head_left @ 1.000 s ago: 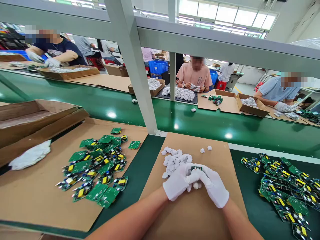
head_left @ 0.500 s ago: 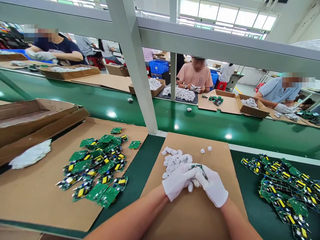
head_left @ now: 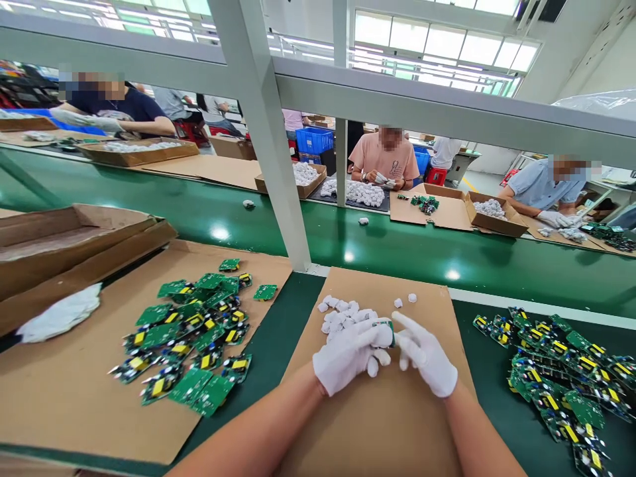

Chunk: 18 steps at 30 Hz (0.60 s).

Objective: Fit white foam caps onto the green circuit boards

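My left hand [head_left: 345,354], in a white glove, is closed around a small green circuit board [head_left: 391,326]. The board's edge shows at the fingertips, with a white rounded piece against it. My right hand [head_left: 428,361], gloved too, is just right of the board with fingers apart and nothing visible in them. Behind my left hand lies a pile of small white pieces [head_left: 338,321] on a cardboard sheet [head_left: 377,424]. Two loose white pieces [head_left: 412,298] sit farther back on the sheet.
Circuit boards lie heaped on cardboard at left [head_left: 199,331] and on the green surface at right [head_left: 551,371]. A white glove [head_left: 62,311] and a cardboard box [head_left: 74,245] are far left. A metal post [head_left: 268,132] stands ahead. Across the green belt [head_left: 397,252], several people work.
My right hand has moved away from my left and its fingers have spread. The board stays in my left hand, now turned with its edge to the right. The view has tilted slightly upward.
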Each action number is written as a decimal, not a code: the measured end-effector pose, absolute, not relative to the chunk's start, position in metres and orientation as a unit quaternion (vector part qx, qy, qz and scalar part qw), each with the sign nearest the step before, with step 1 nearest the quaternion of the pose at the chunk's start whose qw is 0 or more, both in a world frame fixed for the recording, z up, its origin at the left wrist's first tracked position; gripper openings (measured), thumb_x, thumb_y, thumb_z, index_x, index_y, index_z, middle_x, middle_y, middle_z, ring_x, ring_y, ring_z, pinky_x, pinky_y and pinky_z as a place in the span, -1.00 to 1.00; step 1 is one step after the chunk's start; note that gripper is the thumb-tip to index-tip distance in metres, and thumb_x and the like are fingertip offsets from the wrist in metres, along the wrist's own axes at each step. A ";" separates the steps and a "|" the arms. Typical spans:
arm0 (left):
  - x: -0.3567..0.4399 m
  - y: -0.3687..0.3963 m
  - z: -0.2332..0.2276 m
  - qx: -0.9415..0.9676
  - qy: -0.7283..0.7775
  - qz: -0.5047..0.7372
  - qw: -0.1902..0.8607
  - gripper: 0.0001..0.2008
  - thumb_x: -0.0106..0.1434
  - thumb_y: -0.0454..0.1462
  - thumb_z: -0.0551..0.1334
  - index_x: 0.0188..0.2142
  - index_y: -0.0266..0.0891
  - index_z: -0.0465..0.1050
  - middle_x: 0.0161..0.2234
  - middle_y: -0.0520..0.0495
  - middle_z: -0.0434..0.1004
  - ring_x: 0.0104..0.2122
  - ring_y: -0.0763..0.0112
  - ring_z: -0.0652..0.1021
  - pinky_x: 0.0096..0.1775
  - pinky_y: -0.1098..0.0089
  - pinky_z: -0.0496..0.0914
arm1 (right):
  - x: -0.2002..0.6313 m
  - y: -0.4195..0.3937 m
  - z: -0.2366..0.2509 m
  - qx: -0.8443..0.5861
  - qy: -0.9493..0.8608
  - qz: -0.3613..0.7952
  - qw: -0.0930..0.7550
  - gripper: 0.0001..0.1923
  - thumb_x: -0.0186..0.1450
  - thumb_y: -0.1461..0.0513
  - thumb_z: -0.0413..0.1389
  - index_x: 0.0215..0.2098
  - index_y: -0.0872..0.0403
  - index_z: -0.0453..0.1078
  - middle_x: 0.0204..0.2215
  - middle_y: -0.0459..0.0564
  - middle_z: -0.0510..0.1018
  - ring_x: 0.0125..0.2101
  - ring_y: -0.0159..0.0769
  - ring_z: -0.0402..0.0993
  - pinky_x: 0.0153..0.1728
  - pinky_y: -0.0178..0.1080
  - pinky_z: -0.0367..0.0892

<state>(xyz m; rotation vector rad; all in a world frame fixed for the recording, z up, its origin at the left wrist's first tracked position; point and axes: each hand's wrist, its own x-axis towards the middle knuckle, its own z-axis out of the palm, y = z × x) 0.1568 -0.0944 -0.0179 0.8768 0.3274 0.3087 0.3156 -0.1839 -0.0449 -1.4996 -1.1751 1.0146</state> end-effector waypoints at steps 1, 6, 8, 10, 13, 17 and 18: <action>0.155 -0.093 -0.014 0.418 0.167 0.160 0.878 -0.75 0.14 -0.12 0.23 -0.34 -0.26 0.29 -0.42 -0.03 0.37 -0.51 0.53 0.44 -0.60 0.58 0.23 | 0.323 -0.183 -0.049 -0.650 -0.464 0.360 0.482 -0.40 0.25 -0.01 -0.03 0.17 0.11 0.14 -0.39 -0.05 0.52 -0.61 -0.41 0.35 -0.51 -0.27 0.35; 0.151 -0.063 0.006 0.498 0.197 0.172 0.827 -0.72 0.15 -0.09 0.22 -0.34 -0.28 0.31 -0.55 0.02 0.33 -0.56 0.53 0.43 -0.56 0.54 0.24 | 0.346 -0.172 -0.067 -0.767 -0.490 0.099 0.402 -0.56 0.24 0.13 -0.02 0.07 0.06 0.30 -0.13 0.07 0.51 -0.28 -0.23 0.45 -0.17 -0.10 0.35; 0.155 -0.036 0.005 0.545 0.233 0.218 0.775 -0.62 0.08 -0.10 0.28 -0.20 -0.26 0.30 -0.47 0.01 0.40 -0.52 0.51 0.46 -0.53 0.52 0.28 | 0.340 -0.168 -0.069 -0.752 -0.531 0.099 0.378 -0.60 0.18 0.17 0.06 -0.01 0.05 0.39 -0.11 0.06 0.51 -0.17 -0.16 0.42 -0.09 -0.07 0.29; 0.164 -0.005 -0.001 0.593 0.308 0.263 0.696 -0.34 -0.03 -0.11 0.36 0.02 -0.27 0.18 -0.37 -0.05 0.48 -0.42 0.39 0.51 -0.47 0.46 0.34 | 0.326 -0.165 -0.067 -0.725 -0.578 0.114 0.355 -0.59 0.12 0.19 0.14 -0.04 0.02 0.42 -0.10 0.03 0.52 -0.08 -0.13 0.37 -0.03 -0.09 0.24; 0.182 0.039 -0.017 0.644 0.362 0.284 0.611 -0.15 -0.08 -0.14 0.38 0.14 -0.38 0.07 -0.35 -0.13 0.54 -0.31 0.31 0.52 -0.30 0.37 0.37 | 0.305 -0.164 -0.061 -0.697 -0.648 0.126 0.280 -0.41 0.08 0.21 0.18 0.10 -0.01 0.28 -0.19 0.01 0.55 -0.16 -0.14 0.38 -0.13 -0.14 0.27; 0.215 0.075 -0.042 0.675 0.385 0.287 0.560 -0.15 -0.07 -0.22 0.39 0.15 -0.47 0.07 -0.37 -0.13 0.56 -0.25 0.29 0.52 -0.10 0.29 0.32 | 0.301 -0.168 -0.057 -0.706 -0.651 0.129 0.249 -0.56 0.09 0.24 0.18 -0.04 -0.02 0.37 -0.47 -0.11 0.56 -0.34 -0.19 0.37 -0.26 -0.20 0.26; 0.224 0.080 -0.048 0.684 0.390 0.282 0.549 -0.19 -0.03 -0.24 0.38 0.15 -0.49 0.08 -0.36 -0.15 0.56 -0.24 0.29 0.51 -0.08 0.29 0.31 | 0.303 -0.170 -0.056 -0.709 -0.646 0.127 0.254 -0.67 0.09 0.26 0.16 -0.14 -0.01 0.42 -0.49 -0.11 0.55 -0.35 -0.21 0.37 -0.27 -0.21 0.25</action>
